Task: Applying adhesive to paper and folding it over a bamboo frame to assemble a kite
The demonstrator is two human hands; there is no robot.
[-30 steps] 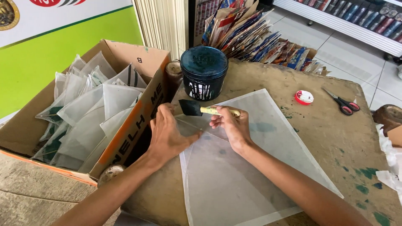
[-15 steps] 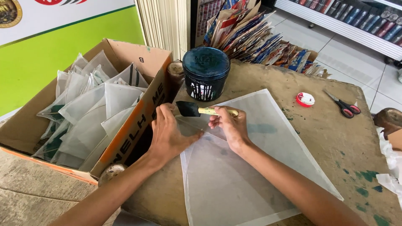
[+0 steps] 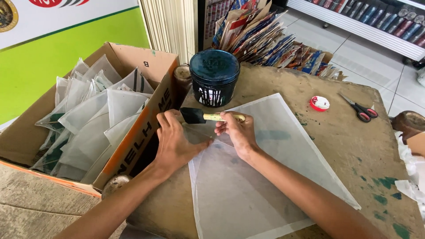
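A large white translucent sheet (image 3: 265,177) lies flat on the brown worktable (image 3: 354,146). My left hand (image 3: 175,141) rests flat on its near-left corner area, fingers spread. My right hand (image 3: 237,132) holds a foam brush (image 3: 199,116) with a black head and pale wooden handle, lying sideways just above the sheet's top corner. A round black tub with a teal-stained lid (image 3: 214,75) stands right behind the brush.
An open cardboard box (image 3: 133,146) of folded translucent sheets (image 3: 88,119) sits to the left. A red-and-white tape roll (image 3: 319,103) and red-handled scissors (image 3: 361,108) lie at the far right. Colourful packets (image 3: 265,40) pile up behind the table.
Both hands and the brush have stayed in nearly the same place on the sheet; only the camera has shifted slightly.
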